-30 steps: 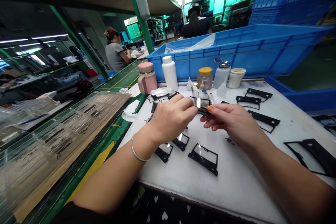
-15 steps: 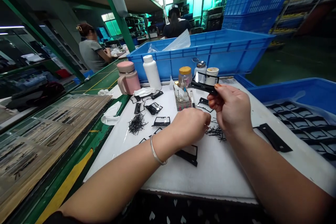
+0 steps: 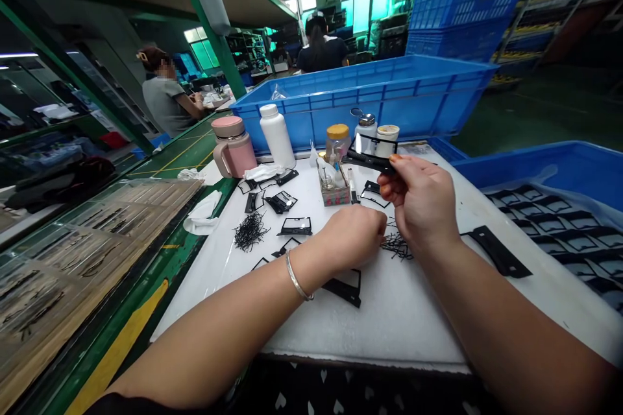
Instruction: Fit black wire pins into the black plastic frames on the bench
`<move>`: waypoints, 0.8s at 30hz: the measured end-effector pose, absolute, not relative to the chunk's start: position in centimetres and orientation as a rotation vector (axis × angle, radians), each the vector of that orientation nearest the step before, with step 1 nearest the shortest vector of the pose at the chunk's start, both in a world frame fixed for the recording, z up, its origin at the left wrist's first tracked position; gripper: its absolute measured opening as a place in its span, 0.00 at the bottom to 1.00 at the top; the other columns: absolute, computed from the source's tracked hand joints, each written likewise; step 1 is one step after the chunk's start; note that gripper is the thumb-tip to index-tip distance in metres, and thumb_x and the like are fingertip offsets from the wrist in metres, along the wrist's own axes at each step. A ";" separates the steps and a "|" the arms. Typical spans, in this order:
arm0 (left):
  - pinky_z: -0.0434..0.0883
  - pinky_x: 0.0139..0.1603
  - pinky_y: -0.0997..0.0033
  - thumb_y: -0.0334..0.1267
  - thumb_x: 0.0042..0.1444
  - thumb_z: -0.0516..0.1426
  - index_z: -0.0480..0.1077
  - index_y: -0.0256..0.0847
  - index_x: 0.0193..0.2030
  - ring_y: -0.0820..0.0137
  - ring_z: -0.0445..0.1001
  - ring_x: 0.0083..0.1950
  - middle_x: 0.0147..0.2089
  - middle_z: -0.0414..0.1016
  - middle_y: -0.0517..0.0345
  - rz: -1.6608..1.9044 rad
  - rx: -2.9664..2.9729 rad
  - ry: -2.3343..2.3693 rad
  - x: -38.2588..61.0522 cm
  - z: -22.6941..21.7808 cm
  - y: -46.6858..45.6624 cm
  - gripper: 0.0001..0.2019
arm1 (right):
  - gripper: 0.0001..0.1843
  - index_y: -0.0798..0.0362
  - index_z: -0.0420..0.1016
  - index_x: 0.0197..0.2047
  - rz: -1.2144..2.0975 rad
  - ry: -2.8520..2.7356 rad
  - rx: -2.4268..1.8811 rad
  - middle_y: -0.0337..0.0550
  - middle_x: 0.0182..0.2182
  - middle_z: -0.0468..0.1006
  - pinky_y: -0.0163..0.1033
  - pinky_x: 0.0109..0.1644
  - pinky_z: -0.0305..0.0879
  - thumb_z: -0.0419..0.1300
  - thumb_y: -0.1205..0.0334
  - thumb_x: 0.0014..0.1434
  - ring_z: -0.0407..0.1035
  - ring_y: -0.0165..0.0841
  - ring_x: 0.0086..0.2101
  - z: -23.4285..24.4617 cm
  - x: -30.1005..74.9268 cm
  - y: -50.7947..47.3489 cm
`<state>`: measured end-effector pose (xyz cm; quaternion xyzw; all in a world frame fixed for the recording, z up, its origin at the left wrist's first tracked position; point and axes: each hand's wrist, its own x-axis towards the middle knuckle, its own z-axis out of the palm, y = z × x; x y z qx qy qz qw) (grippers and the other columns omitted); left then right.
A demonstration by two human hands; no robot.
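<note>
My right hand (image 3: pixel 421 201) is raised over the white mat (image 3: pixel 409 311) and pinches a black plastic frame (image 3: pixel 368 154) by its thick lower edge. My left hand (image 3: pixel 354 235) is down on the mat with its fingers curled at a small heap of thin black wire pieces (image 3: pixel 396 246); what it pinches is hidden. A second heap of wire pieces (image 3: pixel 249 231) lies to the left. Several more black frames (image 3: pixel 296 226) lie scattered on the mat, one (image 3: pixel 346 286) just below my left wrist.
A big blue crate (image 3: pixel 379 100) stands behind the mat, with a pink mug (image 3: pixel 234 146), a white bottle (image 3: pixel 276 135), jars and a small clear box (image 3: pixel 335 190) before it. A blue tray (image 3: pixel 559 207) of frames sits right. Clear trays (image 3: pixel 82 246) lie left. Two people sit beyond.
A second ago both hands held the frame together. My left hand has dropped to the wire heap, and my right hand has lifted the frame alone. The camera has swung right.
</note>
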<state>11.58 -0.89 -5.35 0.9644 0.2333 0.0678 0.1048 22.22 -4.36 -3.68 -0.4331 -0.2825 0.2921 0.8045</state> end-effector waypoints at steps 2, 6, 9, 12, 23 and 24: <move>0.69 0.35 0.71 0.29 0.55 0.58 0.76 0.41 0.33 0.66 0.74 0.34 0.30 0.76 0.59 0.253 2.786 0.682 11.4 -5.1 -0.7 0.06 | 0.05 0.57 0.73 0.26 0.632 -0.608 -0.919 0.39 0.17 0.73 0.26 0.18 0.58 0.62 0.64 0.50 0.63 0.24 0.16 -3.7 22.3 -4.4; 0.69 0.36 0.73 0.26 0.53 0.61 0.76 0.41 0.39 0.69 0.75 0.36 0.34 0.77 0.60 0.304 2.694 0.650 11.0 -4.9 -0.3 0.09 | 0.05 0.57 0.73 0.26 0.638 -0.621 -0.914 0.39 0.18 0.73 0.26 0.18 0.58 0.62 0.64 0.51 0.63 0.23 0.16 -3.6 22.2 -4.4; 0.69 0.36 0.74 0.25 0.53 0.62 0.77 0.41 0.41 0.69 0.75 0.37 0.34 0.78 0.60 0.310 2.672 0.620 10.8 -4.9 -0.2 0.10 | 0.05 0.57 0.73 0.26 0.635 -0.616 -0.926 0.39 0.17 0.73 0.26 0.18 0.58 0.61 0.65 0.51 0.62 0.23 0.16 -3.6 22.1 -4.4; 0.69 0.36 0.75 0.25 0.53 0.62 0.77 0.42 0.42 0.69 0.76 0.38 0.35 0.78 0.60 0.299 2.679 0.608 10.8 -4.8 -0.1 0.12 | 0.05 0.57 0.73 0.26 0.634 -0.610 -0.929 0.39 0.17 0.72 0.26 0.18 0.57 0.62 0.65 0.51 0.62 0.23 0.16 -3.6 22.1 -4.4; 0.69 0.37 0.71 0.26 0.52 0.60 0.80 0.44 0.34 0.66 0.76 0.35 0.31 0.77 0.60 0.199 2.802 0.559 11.7 -5.4 0.3 0.09 | 0.04 0.56 0.73 0.26 0.627 -0.607 -0.931 0.39 0.17 0.72 0.27 0.18 0.56 0.62 0.65 0.50 0.62 0.24 0.16 -3.5 22.2 -4.3; 0.69 0.36 0.71 0.26 0.52 0.59 0.80 0.43 0.33 0.66 0.75 0.35 0.30 0.77 0.60 0.206 2.814 0.569 11.7 -5.4 0.2 0.10 | 0.05 0.57 0.73 0.26 0.628 -0.609 -0.931 0.39 0.17 0.72 0.27 0.18 0.56 0.62 0.64 0.50 0.62 0.24 0.16 -3.5 22.2 -4.3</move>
